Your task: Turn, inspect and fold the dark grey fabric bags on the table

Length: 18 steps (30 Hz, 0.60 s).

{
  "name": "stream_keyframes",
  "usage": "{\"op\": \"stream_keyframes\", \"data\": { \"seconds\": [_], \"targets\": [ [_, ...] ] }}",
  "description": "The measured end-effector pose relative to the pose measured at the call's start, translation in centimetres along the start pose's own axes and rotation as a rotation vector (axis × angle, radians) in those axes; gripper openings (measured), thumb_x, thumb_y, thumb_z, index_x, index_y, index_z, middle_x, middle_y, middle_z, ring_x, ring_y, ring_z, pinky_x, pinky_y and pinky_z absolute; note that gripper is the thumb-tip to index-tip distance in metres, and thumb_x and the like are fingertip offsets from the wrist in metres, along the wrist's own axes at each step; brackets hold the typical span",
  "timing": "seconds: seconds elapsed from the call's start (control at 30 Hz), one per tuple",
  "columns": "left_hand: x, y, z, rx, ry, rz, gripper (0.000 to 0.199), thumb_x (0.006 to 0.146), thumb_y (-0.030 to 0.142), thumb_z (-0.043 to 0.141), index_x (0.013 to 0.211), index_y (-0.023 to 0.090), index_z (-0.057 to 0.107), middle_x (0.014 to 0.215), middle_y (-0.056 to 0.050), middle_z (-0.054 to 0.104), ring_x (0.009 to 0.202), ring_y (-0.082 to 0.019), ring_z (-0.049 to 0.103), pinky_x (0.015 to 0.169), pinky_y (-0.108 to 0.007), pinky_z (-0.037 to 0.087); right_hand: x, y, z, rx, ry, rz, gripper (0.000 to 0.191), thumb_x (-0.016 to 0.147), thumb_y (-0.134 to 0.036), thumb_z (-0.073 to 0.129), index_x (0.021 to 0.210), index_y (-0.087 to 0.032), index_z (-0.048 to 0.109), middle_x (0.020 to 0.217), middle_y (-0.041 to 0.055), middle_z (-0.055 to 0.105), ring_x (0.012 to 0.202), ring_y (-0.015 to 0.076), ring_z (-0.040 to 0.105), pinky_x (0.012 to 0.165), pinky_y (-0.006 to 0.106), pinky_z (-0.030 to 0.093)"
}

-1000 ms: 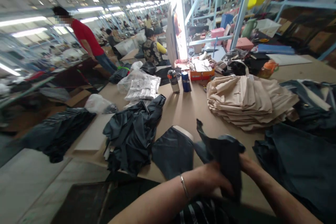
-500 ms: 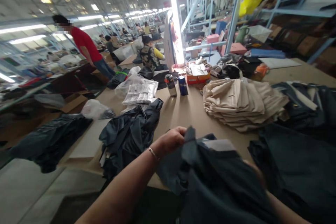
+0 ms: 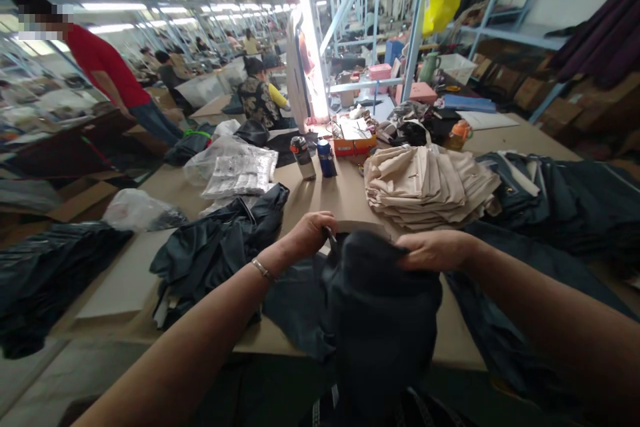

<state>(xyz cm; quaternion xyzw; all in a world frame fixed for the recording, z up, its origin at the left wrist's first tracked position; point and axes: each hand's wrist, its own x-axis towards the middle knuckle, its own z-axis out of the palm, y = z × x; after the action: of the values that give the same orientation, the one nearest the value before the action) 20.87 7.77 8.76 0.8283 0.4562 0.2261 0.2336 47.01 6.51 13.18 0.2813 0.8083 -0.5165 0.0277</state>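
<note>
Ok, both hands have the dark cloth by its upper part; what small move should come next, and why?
Probably ease the right hand slightly outward, away from the left hand, to flatten the upper part of the dark cloth. Between the hands it bulges up, rounded rather than flat, while the rest hangs below.

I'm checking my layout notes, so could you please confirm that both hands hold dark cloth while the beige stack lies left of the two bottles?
Not quite: the head view shows the beige stack lying right of the orange-topped bottle and the blue bottle, not left. The left hand and right hand do both hold dark cloth.
</note>
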Motion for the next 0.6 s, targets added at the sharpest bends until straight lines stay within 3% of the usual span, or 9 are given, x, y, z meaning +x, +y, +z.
{"op": "stream_keyframes", "data": {
  "seconds": [0.1,0.17,0.2,0.27,0.33,0.4,0.47,0.53,0.6],
  "targets": [
    [0.8,0.9,-0.8,0.174,-0.05,0.064,0.022,0.058,-0.002,0.04,0.057,0.013,0.057,0.069,-0.003,0.055,0.066,-0.012,0.049,0.063,-0.024,0.038,0.8,-0.8,1.7,-0.154,0.06,0.087,0.03,0.069,-0.014,0.053,0.039,-0.021,0.051,0.039,-0.0026,0.042,0.051,0.0122,0.051,0.063,0.024,0.049],
    [1.1,1.7,-1.2,0.292,-0.102,0.112,0.022,0.061,-0.001,0.041,0.058,0.014,0.058,0.069,-0.003,0.056,0.069,-0.014,0.049,0.065,-0.026,0.037,0.7,-1.9,1.6,-0.268,0.019,0.036,0.022,0.062,-0.005,0.054,0.045,-0.018,0.057,0.046,0.0002,0.051,0.057,0.0146,0.055,0.068,0.028,0.048],
    [1.1,2.1,-1.3,0.302,-0.108,0.122,0.022,0.062,0.0,0.042,0.058,0.015,0.058,0.07,-0.004,0.056,0.07,-0.014,0.049,0.066,-0.026,0.038,0.3,-2.7,1.0,-0.341,0.009,-0.013,0.017,0.063,-0.005,0.054,0.058,-0.018,0.065,0.057,0.0019,0.059,0.064,0.0155,0.058,0.071,0.029,0.047],
    [1.2,3.0,-1.7,0.178,-0.061,0.11,0.02,0.062,0.001,0.044,0.059,0.014,0.058,0.072,-0.004,0.057,0.07,-0.013,0.051,0.066,-0.025,0.039,-0.5,-4.2,-1.1,-0.424,0.037,-0.121,0.03,0.071,-0.01,0.053,0.095,-0.021,0.068,0.088,0.0037,0.067,0.082,0.0161,0.06,0.079,0.029,0.046],
    [1.4,3.9,-2.1,-0.046,0.012,0.089,0.014,0.061,0.004,0.048,0.06,0.013,0.058,0.076,-0.004,0.058,0.07,-0.013,0.052,0.065,-0.024,0.04,-1.0,-5.1,-2.9,-0.36,0.09,-0.196,0.037,0.082,-0.017,0.047,0.116,-0.024,0.058,0.107,0.0029,0.063,0.096,0.0149,0.058,0.085,0.027,0.044],
    [1.7,4.3,-2.4,-0.284,0.057,0.06,0.008,0.062,0.009,0.052,0.06,0.012,0.059,0.078,-0.004,0.058,0.069,-0.013,0.054,0.063,-0.023,0.041,-0.9,-5.0,-3.5,-0.337,0.112,-0.168,0.032,0.085,-0.02,0.043,0.114,-0.021,0.058,0.103,0.0033,0.063,0.092,0.014,0.059,0.08,0.025,0.045],
    [2.0,4.3,-2.3,-0.441,0.092,0.018,0.008,0.063,0.012,0.054,0.056,0.012,0.058,0.074,-0.004,0.059,0.066,-0.012,0.054,0.061,-0.023,0.04,-0.5,-4.3,-3.0,-0.472,0.119,-0.081,0.023,0.083,-0.019,0.045,0.099,-0.016,0.062,0.085,0.0045,0.064,0.076,0.0145,0.059,0.07,0.026,0.045],
    [2.1,3.8,-1.7,-0.558,0.047,-0.013,0.012,0.064,0.015,0.058,0.053,0.011,0.057,0.07,-0.003,0.059,0.065,-0.012,0.054,0.062,-0.024,0.041,-0.3,-3.6,-2.6,-0.529,0.124,-0.062,0.019,0.084,-0.023,0.047,0.089,-0.015,0.064,0.075,0.0039,0.061,0.068,0.0139,0.056,0.067,0.027,0.045],
    [2.3,3.1,-0.9,-0.68,-0.032,-0.048,0.015,0.069,0.022,0.064,0.06,0.01,0.06,0.072,-0.003,0.06,0.067,-0.012,0.055,0.065,-0.026,0.044,-0.4,-3.0,-2.9,-0.394,0.194,-0.181,0.023,0.086,-0.031,0.049,0.089,-0.016,0.066,0.089,0.0045,0.064,0.082,0.0148,0.058,0.079,0.028,0.045]
  ]
}}
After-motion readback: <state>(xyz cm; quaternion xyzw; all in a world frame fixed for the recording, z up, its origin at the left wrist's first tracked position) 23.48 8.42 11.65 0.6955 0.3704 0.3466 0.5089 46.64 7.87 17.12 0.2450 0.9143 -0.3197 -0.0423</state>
